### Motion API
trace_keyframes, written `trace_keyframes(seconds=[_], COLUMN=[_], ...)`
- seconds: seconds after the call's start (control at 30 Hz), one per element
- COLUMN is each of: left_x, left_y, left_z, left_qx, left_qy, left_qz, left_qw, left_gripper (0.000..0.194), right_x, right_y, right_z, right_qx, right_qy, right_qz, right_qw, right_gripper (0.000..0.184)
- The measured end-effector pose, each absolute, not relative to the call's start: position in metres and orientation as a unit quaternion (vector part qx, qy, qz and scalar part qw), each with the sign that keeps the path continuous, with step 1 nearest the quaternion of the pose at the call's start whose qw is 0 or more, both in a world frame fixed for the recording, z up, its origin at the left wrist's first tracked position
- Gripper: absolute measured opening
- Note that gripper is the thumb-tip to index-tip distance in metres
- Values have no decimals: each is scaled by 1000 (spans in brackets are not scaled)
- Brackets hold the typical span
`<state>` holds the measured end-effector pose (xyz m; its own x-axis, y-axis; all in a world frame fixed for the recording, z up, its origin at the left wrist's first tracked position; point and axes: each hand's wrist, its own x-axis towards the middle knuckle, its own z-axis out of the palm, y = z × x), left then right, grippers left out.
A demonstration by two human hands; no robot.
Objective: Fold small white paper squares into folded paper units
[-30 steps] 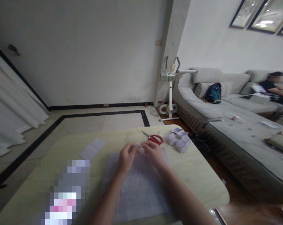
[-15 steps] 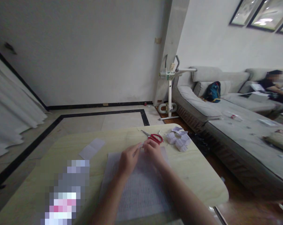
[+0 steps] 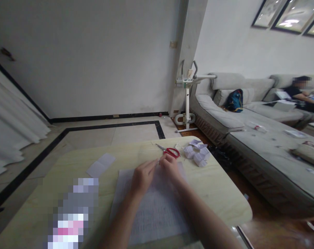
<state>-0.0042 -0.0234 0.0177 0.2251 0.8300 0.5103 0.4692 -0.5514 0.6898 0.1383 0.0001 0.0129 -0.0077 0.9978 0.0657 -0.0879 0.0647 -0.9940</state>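
My left hand point(image 3: 143, 175) and my right hand point(image 3: 170, 168) meet over the top of a written paper sheet point(image 3: 149, 221) on the table. Both are closed, fingertips pinching a small piece of paper point(image 3: 158, 161) of which only a pale edge shows. Just beyond my right hand lie red-handled scissors point(image 3: 171, 151), blades pointing left. To the right of them sits a cluster of folded paper pieces point(image 3: 199, 158). A creased paper slip point(image 3: 101, 165) rests to the left of the sheet.
The pale wooden table point(image 3: 221, 193) has rounded corners. A blurred-out object point(image 3: 71, 214) occupies its left side. Beyond the right edge stand a grey sofa point(image 3: 266, 148) with a backpack point(image 3: 235, 100) and a seated person point(image 3: 299, 93). A white exercise machine point(image 3: 187, 100) is behind.
The whole view has shifted slightly. Both hands stay pinched together in nearly the same place, and the things on the table have not moved.
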Motion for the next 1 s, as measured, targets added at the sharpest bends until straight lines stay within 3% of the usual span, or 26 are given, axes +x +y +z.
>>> trace_keyframes(seconds=[0.2,0.33,0.53,1.0], left_x=[-1,0,-3,0], left_y=[-25,-23,-18,-21], left_z=[16,14,17,24], left_qx=[731,620,530,522], left_qy=[446,486,479,472], left_qz=[461,512,540,520], left_qw=[234,342,445,485], left_gripper=[28,26,33,29], right_x=[139,136,134,134], right_y=[0,-2,-5,-7], right_z=[12,15,23,25], right_qx=[-485,-471,-444,-447], right_qy=[-485,-498,-547,-525], right_qz=[490,491,490,484], right_qw=[538,537,514,539], right_gripper=[13,7,15,13])
